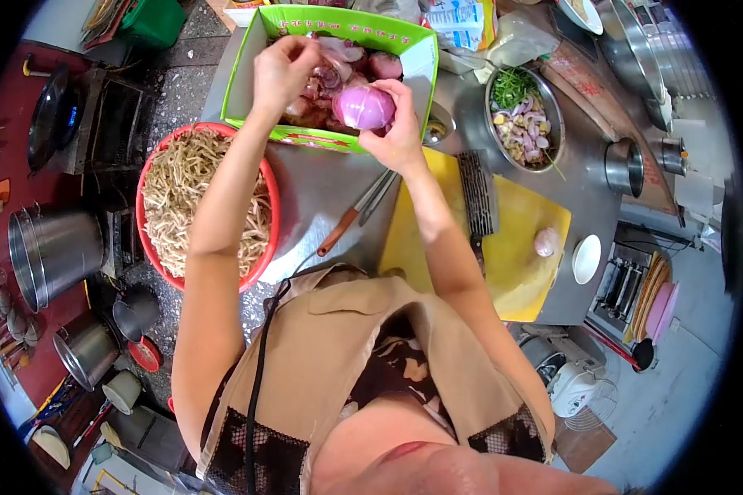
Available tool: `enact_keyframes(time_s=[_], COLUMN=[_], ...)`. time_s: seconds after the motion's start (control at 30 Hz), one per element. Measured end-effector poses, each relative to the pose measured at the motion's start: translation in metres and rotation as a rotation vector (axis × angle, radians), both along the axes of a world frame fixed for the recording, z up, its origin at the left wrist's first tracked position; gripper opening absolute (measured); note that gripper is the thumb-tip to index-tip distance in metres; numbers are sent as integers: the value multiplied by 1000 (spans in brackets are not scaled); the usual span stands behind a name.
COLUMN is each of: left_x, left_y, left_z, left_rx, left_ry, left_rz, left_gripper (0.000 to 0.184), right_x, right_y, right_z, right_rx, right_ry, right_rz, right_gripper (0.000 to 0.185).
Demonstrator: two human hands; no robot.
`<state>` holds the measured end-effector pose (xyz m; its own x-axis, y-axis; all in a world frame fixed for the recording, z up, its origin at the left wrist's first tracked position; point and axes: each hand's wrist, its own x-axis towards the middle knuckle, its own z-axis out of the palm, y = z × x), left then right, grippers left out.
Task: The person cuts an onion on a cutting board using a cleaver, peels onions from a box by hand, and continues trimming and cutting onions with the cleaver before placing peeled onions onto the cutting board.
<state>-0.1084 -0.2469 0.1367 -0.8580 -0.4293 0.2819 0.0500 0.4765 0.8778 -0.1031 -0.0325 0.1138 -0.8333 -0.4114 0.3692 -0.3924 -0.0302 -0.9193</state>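
Upper centre, we find the left hand, fingertips pinched together, over the green cardboard box; holding what, we cannot tell. The round, glossy purple onion, seemingly peeled, sits gripped in the right hand. We judge the box's dull-purple bulb outstanding. Upper right, the round steel bowl holds cut pieces; below, one round pale bulb appears uncut.

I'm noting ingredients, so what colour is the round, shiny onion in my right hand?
The round onion is light purple, seen best in the head view.
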Motion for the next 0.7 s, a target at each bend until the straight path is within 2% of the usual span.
enact_keyframes(time_s=[0.03,0.1,0.13,0.17,0.2,0.23,0.3,0.33,0.57,0.67,0.7], left_x=[0,7,16,22,29,35,46,50,54,50,48], left_y=[-9,-29,-23,-17,-5,8,36,48,72,69,66], left_z=[-4,-24,-23,-23,-15,-8,9,15,24,24,21], left_rx=[-214,-808,-813,-815,-675,-529,-365,-410,-496,-465,-243], left_ry=[-12,-238,-283,-277,-79,112,260,314,271,244,182], left_rz=[75,113,102,100,22,-52,-162,-149,-127,-98,-91], left_gripper=[16,24,33,33,31,30,26,22,17,9,9], right_x=[1,0,-2,-5,-6,-8,-10,-9,-8,-6,-5], right_y=[1,3,4,5,7,7,8,7,8,6,7], right_z=[0,-1,0,1,1,0,-2,-2,-4,-1,3], right_rx=[-1,53,51,-61,-174,-175,-300,-313,-192,-147,-215], right_ry=[1,-21,-17,-170,-325,-326,-436,-459,-371,-351,-400], right_rz=[0,-86,-89,-58,-26,-29,-16,-10,-71,-86,-77], right_gripper=[65,64,64,63,61,61,59,59,59,60,61])
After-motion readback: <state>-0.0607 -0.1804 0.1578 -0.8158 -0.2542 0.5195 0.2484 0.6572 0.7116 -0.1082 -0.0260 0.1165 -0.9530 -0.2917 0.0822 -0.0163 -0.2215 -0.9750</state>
